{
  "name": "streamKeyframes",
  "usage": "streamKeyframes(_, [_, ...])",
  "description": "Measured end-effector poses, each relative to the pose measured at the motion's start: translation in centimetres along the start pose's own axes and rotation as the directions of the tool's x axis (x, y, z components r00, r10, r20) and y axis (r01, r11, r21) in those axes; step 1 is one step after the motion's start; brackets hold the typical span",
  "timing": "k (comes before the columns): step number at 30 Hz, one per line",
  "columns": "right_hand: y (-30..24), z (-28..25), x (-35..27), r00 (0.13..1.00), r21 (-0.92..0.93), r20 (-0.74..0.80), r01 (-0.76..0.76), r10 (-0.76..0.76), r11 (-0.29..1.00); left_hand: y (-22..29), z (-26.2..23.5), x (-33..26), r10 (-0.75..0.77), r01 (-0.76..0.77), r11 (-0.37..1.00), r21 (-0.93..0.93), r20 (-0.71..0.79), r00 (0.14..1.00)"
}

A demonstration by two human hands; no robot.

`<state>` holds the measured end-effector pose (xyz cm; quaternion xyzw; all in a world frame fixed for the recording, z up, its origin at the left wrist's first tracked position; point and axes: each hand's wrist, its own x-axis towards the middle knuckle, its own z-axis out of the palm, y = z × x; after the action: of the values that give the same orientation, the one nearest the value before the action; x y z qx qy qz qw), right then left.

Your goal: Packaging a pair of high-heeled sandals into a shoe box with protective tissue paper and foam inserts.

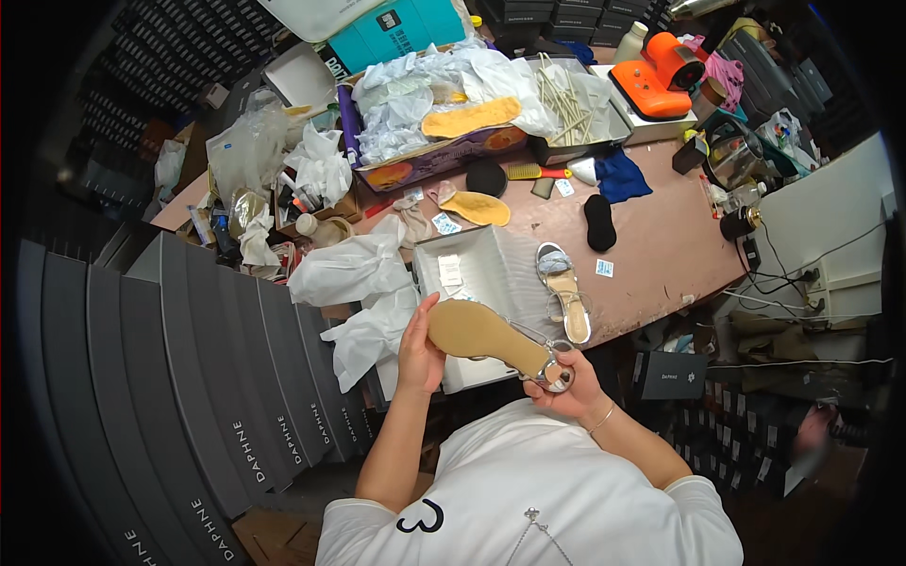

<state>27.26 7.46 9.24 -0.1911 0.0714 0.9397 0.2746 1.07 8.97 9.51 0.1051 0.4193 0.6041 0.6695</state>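
Supporting one sandal (477,335) sole-up at the open box's (486,259) near end, the left hand (421,354) holds the forefoot and the right hand (576,391) the heel, while the matching sandal (563,284) sits on the bench (661,259) (handling incomplete, neither sandal boxed).

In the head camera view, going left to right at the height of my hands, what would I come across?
Stack of dark grey boxes → white tissue paper → left hand → held sandal, tan sole showing → right hand → separate dark box.

Left grip (420,355) flatter, right grip (578,389) curled
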Motion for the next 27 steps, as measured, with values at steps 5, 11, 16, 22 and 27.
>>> streamKeyframes(5, [0.2,0.7,0.7,0.999,-0.045,-0.007,0.036,-0.037,0.998,-0.1,0.3,-0.1,0.034,-0.032,0.999,0.041,-0.066,0.997])
streamKeyframes(11, [0.0,1.3,0.9,0.999,-0.051,-0.024,0.040,-0.041,0.998,-0.2,0.3,0.4,0.024,-0.018,0.998,0.056,-0.106,0.994])
streamKeyframes(16, [-1.1,2.2,0.7,0.997,-0.187,-0.004,0.077,-0.079,0.979,-1.9,1.0,-1.2,0.008,0.013,0.995,0.100,-0.212,0.977])
streamKeyframes(22, [-2.0,4.5,1.6,0.991,-0.383,-0.017,0.117,-0.134,0.916,-2.8,1.7,-3.9,-0.073,0.098,0.976,0.192,-0.134,0.988])
streamKeyframes(27, [-1.9,6.2,1.7,0.978,-0.977,0.198,0.202,-0.059,0.073,-3.0,1.7,-3.1,-0.202,0.202,0.979,0.042,0.015,0.979])
